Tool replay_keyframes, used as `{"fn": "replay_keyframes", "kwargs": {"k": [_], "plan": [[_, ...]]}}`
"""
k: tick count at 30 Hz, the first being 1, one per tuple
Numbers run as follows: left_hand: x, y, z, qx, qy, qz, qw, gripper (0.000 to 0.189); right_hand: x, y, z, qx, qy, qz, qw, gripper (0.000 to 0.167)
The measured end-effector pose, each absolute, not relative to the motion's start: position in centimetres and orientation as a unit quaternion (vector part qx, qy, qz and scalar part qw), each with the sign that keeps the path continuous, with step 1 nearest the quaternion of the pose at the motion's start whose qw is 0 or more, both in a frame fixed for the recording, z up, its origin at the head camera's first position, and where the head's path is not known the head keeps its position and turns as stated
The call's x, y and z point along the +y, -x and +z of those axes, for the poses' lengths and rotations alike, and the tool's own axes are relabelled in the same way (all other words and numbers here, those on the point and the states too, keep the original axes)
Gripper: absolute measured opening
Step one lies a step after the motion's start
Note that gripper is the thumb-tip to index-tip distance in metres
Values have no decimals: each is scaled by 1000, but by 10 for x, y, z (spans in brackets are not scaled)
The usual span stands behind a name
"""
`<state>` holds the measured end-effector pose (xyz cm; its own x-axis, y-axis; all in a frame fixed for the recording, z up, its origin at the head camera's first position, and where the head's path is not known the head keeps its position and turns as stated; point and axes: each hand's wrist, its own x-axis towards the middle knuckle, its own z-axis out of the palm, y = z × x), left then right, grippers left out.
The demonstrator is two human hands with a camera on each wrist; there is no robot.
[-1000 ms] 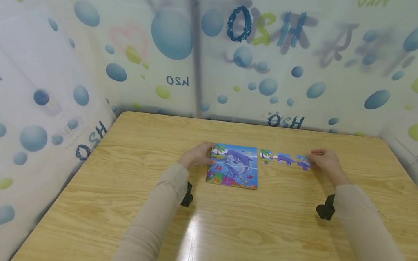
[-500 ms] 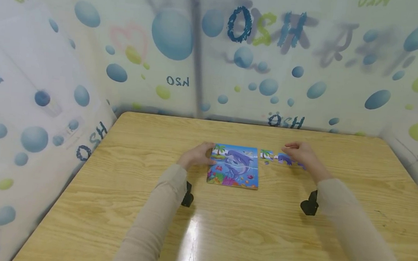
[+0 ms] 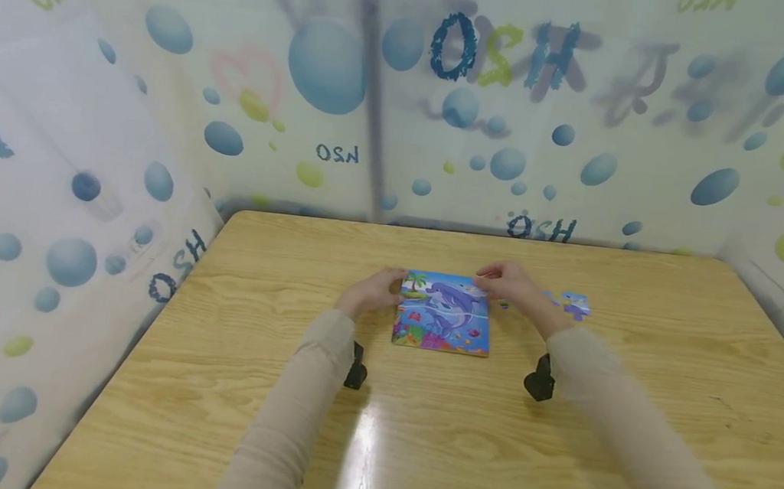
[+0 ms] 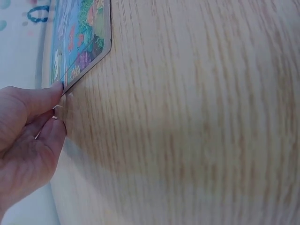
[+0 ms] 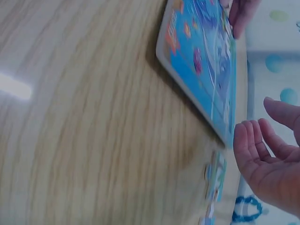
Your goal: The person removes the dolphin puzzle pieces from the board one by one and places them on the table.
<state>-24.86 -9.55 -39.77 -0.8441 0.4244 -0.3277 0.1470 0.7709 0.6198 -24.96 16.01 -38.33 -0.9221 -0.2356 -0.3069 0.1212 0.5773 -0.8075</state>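
A square jigsaw puzzle (image 3: pixel 443 321) with a dolphin and sea picture lies flat on the wooden table. My left hand (image 3: pixel 373 291) holds its left edge, thumb and fingers set against the border; in the left wrist view the thumb (image 4: pixel 44 99) meets the tray's rim. At the upper right corner hovers my right hand (image 3: pixel 515 285), its fingers loosely bent and nothing between them. Loose puzzle pieces (image 3: pixel 575 303) lie in a row to the right, partly hidden behind the right hand and forearm. Some of those pieces (image 5: pixel 216 176) show beside the tray in the right wrist view.
The light wooden table (image 3: pixel 432 439) reaches to a patterned wall (image 3: pixel 415 123) at the back. Black wrist-camera mounts (image 3: pixel 356 366) hang under both sleeves. Glare marks the table's front middle.
My right hand has moved left, from the rightmost loose piece, over the row, to the puzzle's upper right corner. The left hand stays at the left edge.
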Motion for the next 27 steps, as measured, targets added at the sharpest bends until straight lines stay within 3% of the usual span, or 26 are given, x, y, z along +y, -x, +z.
{"fn": "replay_keyframes", "kwargs": {"k": [20, 27], "plan": [[-96, 249, -396, 912, -146, 306, 230, 56, 78, 249, -387, 906, 139, -341, 208, 38], [-97, 250, -397, 912, -154, 307, 226, 56, 65, 248, -393, 909, 163, -324, 207, 45]]}}
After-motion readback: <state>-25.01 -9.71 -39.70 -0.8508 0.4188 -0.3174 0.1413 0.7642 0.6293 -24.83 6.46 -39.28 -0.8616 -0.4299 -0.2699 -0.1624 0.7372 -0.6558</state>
